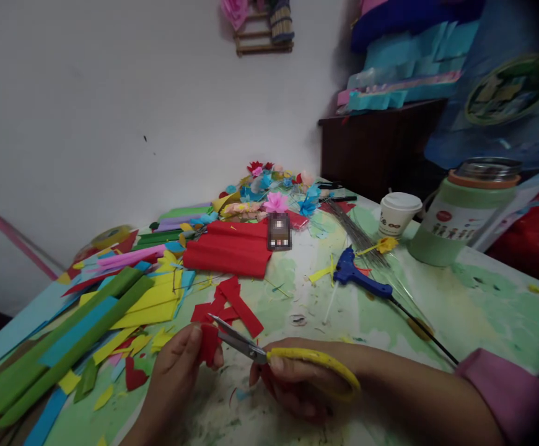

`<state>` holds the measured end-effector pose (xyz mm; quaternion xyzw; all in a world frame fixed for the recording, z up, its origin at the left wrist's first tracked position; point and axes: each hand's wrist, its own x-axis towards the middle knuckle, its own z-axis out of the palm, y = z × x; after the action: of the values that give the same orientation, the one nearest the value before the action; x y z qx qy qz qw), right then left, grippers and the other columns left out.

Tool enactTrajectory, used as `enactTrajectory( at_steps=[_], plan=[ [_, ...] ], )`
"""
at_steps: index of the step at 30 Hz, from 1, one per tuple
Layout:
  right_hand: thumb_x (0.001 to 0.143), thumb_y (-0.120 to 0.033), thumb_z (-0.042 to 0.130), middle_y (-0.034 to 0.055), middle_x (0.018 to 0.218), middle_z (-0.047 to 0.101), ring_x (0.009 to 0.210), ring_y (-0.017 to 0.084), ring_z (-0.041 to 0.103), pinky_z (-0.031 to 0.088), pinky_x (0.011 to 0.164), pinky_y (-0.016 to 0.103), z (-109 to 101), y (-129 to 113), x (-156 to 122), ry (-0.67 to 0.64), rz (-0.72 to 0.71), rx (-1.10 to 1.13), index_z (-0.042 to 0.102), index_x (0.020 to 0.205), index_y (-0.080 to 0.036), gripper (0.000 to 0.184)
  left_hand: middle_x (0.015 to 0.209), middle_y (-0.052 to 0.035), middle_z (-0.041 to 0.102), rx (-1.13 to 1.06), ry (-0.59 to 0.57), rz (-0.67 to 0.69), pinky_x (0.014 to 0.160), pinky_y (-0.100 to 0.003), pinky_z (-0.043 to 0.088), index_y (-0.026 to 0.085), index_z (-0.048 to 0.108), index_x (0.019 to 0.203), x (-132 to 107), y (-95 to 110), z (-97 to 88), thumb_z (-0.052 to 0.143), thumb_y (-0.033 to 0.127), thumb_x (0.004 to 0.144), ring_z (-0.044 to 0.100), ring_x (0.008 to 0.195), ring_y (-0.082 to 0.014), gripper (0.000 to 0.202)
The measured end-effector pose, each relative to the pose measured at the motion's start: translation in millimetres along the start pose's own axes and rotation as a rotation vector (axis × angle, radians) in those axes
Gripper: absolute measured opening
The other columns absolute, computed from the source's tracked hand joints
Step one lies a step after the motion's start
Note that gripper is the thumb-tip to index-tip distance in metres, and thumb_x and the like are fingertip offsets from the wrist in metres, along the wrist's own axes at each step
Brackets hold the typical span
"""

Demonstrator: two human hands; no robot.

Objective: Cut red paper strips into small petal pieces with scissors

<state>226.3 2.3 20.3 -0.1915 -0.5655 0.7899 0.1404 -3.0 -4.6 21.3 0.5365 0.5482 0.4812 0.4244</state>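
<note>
Head view | left hand (179,358) pinches red paper (209,344) | right hand (292,376) grips scissors (259,355) | cup (398,214) lettering, bottle (460,217) label: illegible

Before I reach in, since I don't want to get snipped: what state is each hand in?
Left hand: closed, pinching a red paper piece.
Right hand: closed on the yellow-handled scissors.

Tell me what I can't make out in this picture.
All in the head view:
Red piece: partly hidden by the left hand holding it.
White cup: its markings are too small and blurred to read.
Small dark object: its details are pixelated.
Wooden rack: its top is cut off by the upper edge.
Pink sleeve: partly lost in the dark right edge.
</note>
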Motion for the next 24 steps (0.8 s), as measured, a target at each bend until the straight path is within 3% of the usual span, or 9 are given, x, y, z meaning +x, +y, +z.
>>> enactTrajectory(
  at_steps=[4,11,18,24],
  plan=[
    [0.073,-0.079,0.046,-0.0069,0.054,0.045,0.039,0.006,0.043,0.037,0.035,0.016,1.4,-0.5,-1.6,0.002,0.025,-0.020,0.053,0.111,-0.013,0.076,0.053,-0.0021,0.056,0.024,-0.026,0.024,0.056,-0.026,0.038,0.019,0.057,0.056,1.4,-2.3,-2.3,0.051,0.052,0.084,0.049,0.054,-0.0158,0.044],
    [0.086,-0.070,0.034,-0.0051,0.061,0.046,0.041,0.006,0.042,0.037,0.038,0.017,0.1,11.3,-0.4,-0.019,-0.015,-0.011,0.049,0.115,-0.015,0.064,0.055,-0.0033,0.060,0.081,-0.141,0.075,0.058,-0.025,0.038,0.018,0.061,0.057,1.5,-4.1,-1.7,0.048,0.052,0.087,0.051,0.054,-0.0139,0.047],
    [0.086,-0.071,0.032,-0.0040,0.060,0.047,0.042,0.008,0.043,0.034,0.036,0.017,-1.5,22.9,4.1,-0.060,-0.070,0.120,0.045,0.123,-0.015,0.068,0.052,-0.0014,0.060,-0.073,-0.245,0.041,0.053,-0.022,0.039,0.017,0.057,0.059,4.3,-5.2,0.1,0.059,0.050,0.082,0.050,0.050,-0.0111,0.040],
    [0.087,-0.068,0.035,-0.0034,0.062,0.046,0.040,0.006,0.039,0.034,0.035,0.017,-2.1,27.1,3.9,0.018,-0.113,0.097,0.050,0.116,-0.015,0.062,0.047,0.0014,0.057,-0.127,-0.267,0.017,0.048,-0.020,0.036,0.017,0.052,0.060,7.0,-9.5,-1.4,0.059,0.050,0.081,0.048,0.044,-0.0088,0.041]
  ],
)
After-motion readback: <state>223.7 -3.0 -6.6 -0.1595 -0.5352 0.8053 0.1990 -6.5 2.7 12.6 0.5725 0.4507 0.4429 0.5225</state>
